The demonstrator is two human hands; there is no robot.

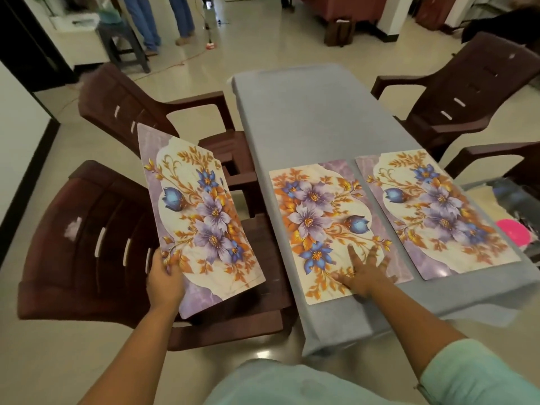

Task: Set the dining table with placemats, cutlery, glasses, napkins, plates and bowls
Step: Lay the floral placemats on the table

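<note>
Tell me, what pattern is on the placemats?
Purple and blue flowers with orange-gold leaves on cream, on each placemat; the head view shows it.

Far half of surface bare, open to reach; near half covered by two placemats; brown chairs crowd both sides.

Brown plastic armchairs: two left, one far right. Grey stool far left. Two people's legs stand far off. Orange cable on floor.
</note>
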